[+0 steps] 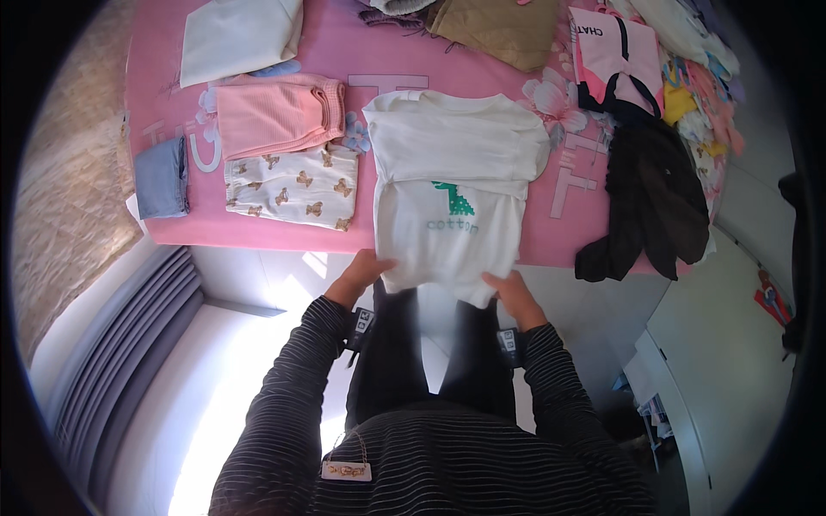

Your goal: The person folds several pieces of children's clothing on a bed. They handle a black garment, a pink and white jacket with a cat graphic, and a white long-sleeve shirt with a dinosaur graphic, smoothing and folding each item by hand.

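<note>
A white shirt point(453, 155) with a green dinosaur print lies face up before me, its sleeves tucked in across the upper part. Its lower hem hangs over the near edge of the pink bed cover point(344, 243). My left hand point(366, 273) pinches the hem's left corner, thumb on top. At the right corner, my right hand point(513, 294) grips the same hem. Between my hands the cloth sags slightly. The fingertips under the fabric are hidden.
Left of the shirt lie folded pink pants point(280, 112), bear-print pants point(288, 187), a grey-blue garment point(161, 179) and a white folded cloth point(241, 39). To the right are a black garment point(658, 193), a pink top point(615, 52) and piled clothes point(688, 95). Brown clothing point(499, 30) lies at the far side.
</note>
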A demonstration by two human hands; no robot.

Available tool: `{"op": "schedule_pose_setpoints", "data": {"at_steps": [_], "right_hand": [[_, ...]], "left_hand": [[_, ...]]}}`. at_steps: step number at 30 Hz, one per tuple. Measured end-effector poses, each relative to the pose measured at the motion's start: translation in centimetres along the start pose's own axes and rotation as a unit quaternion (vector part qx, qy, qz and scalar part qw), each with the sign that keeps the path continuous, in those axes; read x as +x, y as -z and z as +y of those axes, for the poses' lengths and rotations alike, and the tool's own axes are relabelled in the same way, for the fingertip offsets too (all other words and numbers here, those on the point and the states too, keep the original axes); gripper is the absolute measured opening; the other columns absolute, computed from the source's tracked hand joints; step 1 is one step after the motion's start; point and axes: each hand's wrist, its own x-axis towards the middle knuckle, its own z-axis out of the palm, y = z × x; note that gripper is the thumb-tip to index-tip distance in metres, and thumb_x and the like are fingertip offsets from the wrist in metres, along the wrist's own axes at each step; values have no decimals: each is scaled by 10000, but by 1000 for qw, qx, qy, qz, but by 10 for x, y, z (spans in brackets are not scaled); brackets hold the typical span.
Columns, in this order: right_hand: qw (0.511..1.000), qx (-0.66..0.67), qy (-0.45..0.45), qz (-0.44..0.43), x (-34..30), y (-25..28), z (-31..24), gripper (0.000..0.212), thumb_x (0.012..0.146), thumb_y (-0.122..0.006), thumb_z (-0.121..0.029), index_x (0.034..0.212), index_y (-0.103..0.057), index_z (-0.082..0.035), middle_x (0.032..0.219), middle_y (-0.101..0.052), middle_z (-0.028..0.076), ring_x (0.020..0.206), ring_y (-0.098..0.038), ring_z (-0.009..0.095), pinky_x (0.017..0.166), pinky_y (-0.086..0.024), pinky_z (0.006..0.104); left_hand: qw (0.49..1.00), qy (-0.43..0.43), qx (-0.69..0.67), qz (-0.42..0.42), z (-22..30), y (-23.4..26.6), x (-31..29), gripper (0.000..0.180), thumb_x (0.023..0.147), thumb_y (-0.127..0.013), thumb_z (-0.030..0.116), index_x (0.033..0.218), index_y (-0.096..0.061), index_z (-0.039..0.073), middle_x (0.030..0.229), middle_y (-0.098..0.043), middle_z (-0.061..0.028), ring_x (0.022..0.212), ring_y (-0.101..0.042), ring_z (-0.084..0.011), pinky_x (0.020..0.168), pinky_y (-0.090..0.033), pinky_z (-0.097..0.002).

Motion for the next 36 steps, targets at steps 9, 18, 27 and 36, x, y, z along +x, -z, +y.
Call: {"op": "schedule_pose_setpoints", "data": {"at_steps": [9,18,27,36], "right_hand": [[922,371,-23,-106,-24,13,-108,370,814,-516,-107,1152,-468,37,1074,-566,165,963,-580,252,831,-480,362],[942,28,295,157,37,-25,-188,270,885,-463,-173,1071,-517,15,1030,-561,143,951,-567,203,813,-465,287],[523,-601,550,250,98,-85,-184,585,777,-555,-274,1268,-366,-20,1315,-372,128,1256,-299,286,996,-196,525],[533,-649,436,322,101,-4,-184,741,752,-583,-386,1306,-283,4,1357,-294,174,1280,-241,299,1020,-139,523]], "left_hand": [[891,48,-417,-174,99,33,-8,320,844,-535,138,1093,-485,-57,1035,-586,-166,880,-610,-235,791,-499,-346],[927,-223,-167,252,156,-5,52,268,880,-491,175,1061,-485,-22,1016,-555,-148,917,-568,-251,766,-484,-323],[661,-411,549,305,171,-53,100,507,826,-455,339,1299,-387,168,1386,-304,-45,1306,-225,-217,1007,-130,-570],[672,-419,534,296,153,-31,121,636,786,-507,480,1328,-344,192,1400,-273,-65,1299,-232,-237,1009,-165,-531]]}}
